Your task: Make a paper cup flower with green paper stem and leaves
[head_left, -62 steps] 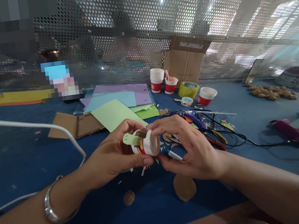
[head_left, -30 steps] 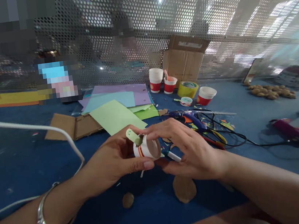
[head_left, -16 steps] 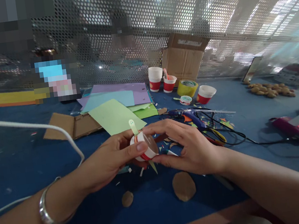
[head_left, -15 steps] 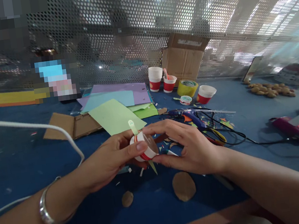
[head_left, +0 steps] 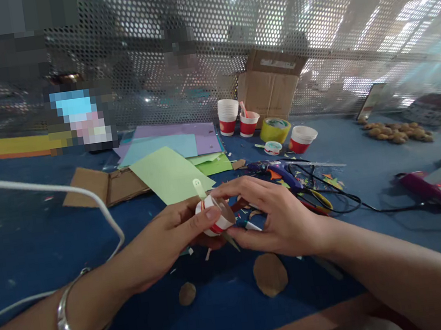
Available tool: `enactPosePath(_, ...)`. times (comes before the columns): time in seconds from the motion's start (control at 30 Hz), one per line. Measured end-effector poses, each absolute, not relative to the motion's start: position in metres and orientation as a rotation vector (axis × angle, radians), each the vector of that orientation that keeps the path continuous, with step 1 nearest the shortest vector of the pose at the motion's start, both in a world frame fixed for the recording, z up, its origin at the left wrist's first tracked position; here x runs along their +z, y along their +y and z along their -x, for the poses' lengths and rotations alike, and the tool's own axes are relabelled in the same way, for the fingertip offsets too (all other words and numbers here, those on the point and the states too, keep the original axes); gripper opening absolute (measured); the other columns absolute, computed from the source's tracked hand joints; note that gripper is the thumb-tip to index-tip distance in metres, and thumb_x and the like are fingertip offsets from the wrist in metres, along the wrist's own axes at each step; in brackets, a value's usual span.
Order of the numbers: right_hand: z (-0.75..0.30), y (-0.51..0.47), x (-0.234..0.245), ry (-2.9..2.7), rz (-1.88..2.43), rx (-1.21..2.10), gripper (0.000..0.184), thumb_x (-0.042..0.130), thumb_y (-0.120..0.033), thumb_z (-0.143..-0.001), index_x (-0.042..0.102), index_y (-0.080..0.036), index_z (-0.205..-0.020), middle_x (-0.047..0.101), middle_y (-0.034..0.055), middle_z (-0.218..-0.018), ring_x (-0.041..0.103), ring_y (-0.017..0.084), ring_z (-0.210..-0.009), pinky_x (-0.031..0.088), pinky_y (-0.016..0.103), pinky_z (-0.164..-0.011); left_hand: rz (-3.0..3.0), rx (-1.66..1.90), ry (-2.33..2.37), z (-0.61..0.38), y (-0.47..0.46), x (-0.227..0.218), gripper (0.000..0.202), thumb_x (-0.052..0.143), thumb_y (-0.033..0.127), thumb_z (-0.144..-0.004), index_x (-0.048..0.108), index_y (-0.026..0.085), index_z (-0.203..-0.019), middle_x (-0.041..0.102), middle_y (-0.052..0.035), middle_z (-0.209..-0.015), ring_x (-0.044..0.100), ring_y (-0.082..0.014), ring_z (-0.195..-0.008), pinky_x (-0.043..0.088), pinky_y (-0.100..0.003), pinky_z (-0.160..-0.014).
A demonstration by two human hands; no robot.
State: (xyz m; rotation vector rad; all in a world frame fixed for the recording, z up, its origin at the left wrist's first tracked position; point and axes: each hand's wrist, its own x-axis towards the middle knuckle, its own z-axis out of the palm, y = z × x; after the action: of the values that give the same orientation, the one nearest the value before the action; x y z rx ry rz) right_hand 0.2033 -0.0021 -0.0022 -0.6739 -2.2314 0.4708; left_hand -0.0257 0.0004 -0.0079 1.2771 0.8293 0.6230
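Note:
A small white paper cup with a red band (head_left: 217, 218) lies on its side between both my hands, above the blue table (head_left: 30, 233). My left hand (head_left: 169, 242) grips it from the left, thumb on top. My right hand (head_left: 276, 214) pinches its open end from the right with fingertips. A pale green paper strip (head_left: 198, 188) sticks up from the cup. Two brown cardboard discs (head_left: 270, 273) lie on the table just below my hands.
Coloured paper sheets (head_left: 168, 172) and flat cardboard (head_left: 103, 186) lie behind. Red-and-white cups (head_left: 228, 116), a yellow tape roll (head_left: 275, 129), a blue glue gun (head_left: 282, 174) with black cable, scissors, a pink tool (head_left: 431, 192) and a white cable (head_left: 45, 191) surround the work spot. Perforated metal screen behind.
The cup was turned in my hands; the green strip swung from pointing left to standing upright. Both hands shifted slightly but stayed on the cup.

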Motion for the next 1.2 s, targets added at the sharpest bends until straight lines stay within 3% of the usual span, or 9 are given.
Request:
enactPosePath(0.53, -0.203, 0.002, -0.005, -2.163, 0.782, 0.647, 0.042, 0.079, -0.032, -0.093, 0.064, -0.016, -0.129, 0.07, 0.007, -0.125, 0.068, 0.019, -0.114, 0.056, 0.03, -0.097, -1.36, 0.683, 0.872, 0.021, -0.011, -0.019, 0.044, 0.048, 0.064, -0.104, 0.064, 0.024, -0.113, 0.068, -0.0026, -0.103, 0.069, -0.0164, -0.089, 0.057, -0.029, -0.083)
enactPosePath(0.67, -0.202, 0.002, -0.004, -2.144, 0.807, 0.642, 0.046, 0.087, -0.037, -0.085, 0.066, -0.017, -0.122, 0.071, 0.0053, -0.116, 0.069, 0.018, -0.106, 0.057, 0.027, -0.091, -1.438, 0.69, 0.814, 0.017, -0.011, -0.013, 0.045, 0.047, 0.062, -0.105, 0.065, 0.021, -0.098, 0.064, -0.0012, -0.088, 0.066, -0.0131, -0.079, 0.056, -0.024, -0.075)
enactPosePath(0.83, -0.202, 0.001, -0.004, -2.133, 0.836, 0.726, 0.044, 0.085, -0.041, -0.087, 0.067, -0.019, -0.121, 0.072, 0.005, -0.119, 0.07, 0.017, -0.105, 0.058, 0.027, -0.09, -1.32, 0.657, 0.895, 0.015, -0.01, -0.008, 0.052, 0.054, 0.07, -0.097, 0.066, 0.02, -0.102, 0.067, -0.0032, -0.087, 0.068, -0.0161, -0.074, 0.057, -0.027, -0.072)
enactPosePath(1.03, -0.203, 0.003, -0.007, -2.137, 0.825, 0.83, 0.039, 0.074, -0.031, -0.095, 0.065, -0.017, -0.13, 0.07, 0.0071, -0.124, 0.069, 0.016, -0.109, 0.061, 0.028, -0.092, -1.258, 0.627, 0.987, 0.017, -0.011, -0.008, 0.057, 0.054, 0.076, -0.094, 0.063, 0.021, -0.108, 0.068, -0.0027, -0.083, 0.065, -0.017, -0.069, 0.055, -0.027, -0.065)
enactPosePath(1.2, -0.201, 0.002, -0.009, -2.122, 0.826, 0.803, 0.044, 0.08, -0.033, -0.091, 0.066, -0.018, -0.13, 0.07, 0.0065, -0.124, 0.07, 0.018, -0.11, 0.062, 0.03, -0.092, -1.306, 0.628, 0.998, 0.014, -0.012, -0.009, 0.058, 0.052, 0.077, -0.094, 0.061, 0.019, -0.097, 0.064, -0.0032, -0.082, 0.065, -0.0177, -0.067, 0.055, -0.028, -0.06)
